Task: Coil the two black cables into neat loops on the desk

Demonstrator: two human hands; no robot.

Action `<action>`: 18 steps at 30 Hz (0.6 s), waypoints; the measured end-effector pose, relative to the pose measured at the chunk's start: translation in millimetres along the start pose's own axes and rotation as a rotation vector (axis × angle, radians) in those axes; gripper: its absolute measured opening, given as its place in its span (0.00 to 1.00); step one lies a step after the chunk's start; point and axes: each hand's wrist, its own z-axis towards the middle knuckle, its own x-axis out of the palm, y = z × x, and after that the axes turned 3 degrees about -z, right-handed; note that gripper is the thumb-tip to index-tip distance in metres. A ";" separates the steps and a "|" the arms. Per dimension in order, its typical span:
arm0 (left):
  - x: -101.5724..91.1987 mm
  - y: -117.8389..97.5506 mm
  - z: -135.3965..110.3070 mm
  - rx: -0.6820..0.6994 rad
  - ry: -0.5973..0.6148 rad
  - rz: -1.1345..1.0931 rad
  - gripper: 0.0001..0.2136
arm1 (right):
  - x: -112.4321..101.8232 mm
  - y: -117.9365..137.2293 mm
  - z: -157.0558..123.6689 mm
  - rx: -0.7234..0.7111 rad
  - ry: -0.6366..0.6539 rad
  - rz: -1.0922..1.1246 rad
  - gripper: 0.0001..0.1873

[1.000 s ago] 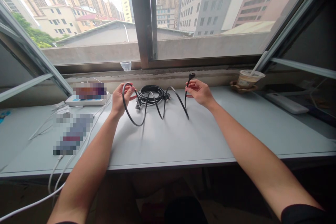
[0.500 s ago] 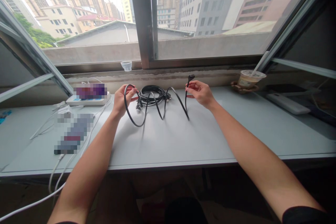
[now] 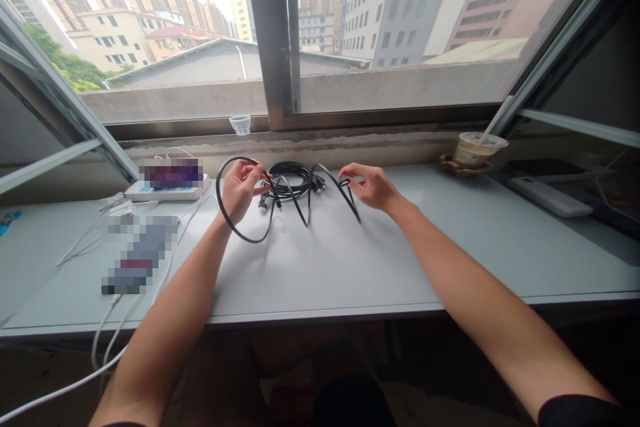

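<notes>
Over the smooth pale grey bench (image 3: 320,273), the fingers of the left hand (image 3: 241,190) grasp a thin, loosely looped black cable (image 3: 307,223) while those of the right hand (image 3: 373,187) pinch its black connector end (image 3: 345,182), apparently a loop-shaping step whose next move calls for untangled loops.

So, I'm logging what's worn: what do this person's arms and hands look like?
The left hand and right hand wear no gloves, and no ring or watch shows. Both forearms are bare. A black sleeve covers the right upper arm at the picture's edge; a thin strip of dark sleeve shows on the left.
</notes>
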 end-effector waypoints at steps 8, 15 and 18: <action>33.8 -9.8 -18.7 -0.162 0.155 0.027 0.22 | 32.2 32.8 -1.0 -0.307 0.122 -0.002 0.11; 43.4 -0.2 -25.9 -0.192 0.366 0.049 0.23 | 42.3 62.5 -6.3 -0.336 0.135 0.018 0.12; 42.2 5.0 -24.1 -0.172 0.380 0.051 0.21 | 44.3 65.6 -9.6 -0.281 0.153 0.038 0.11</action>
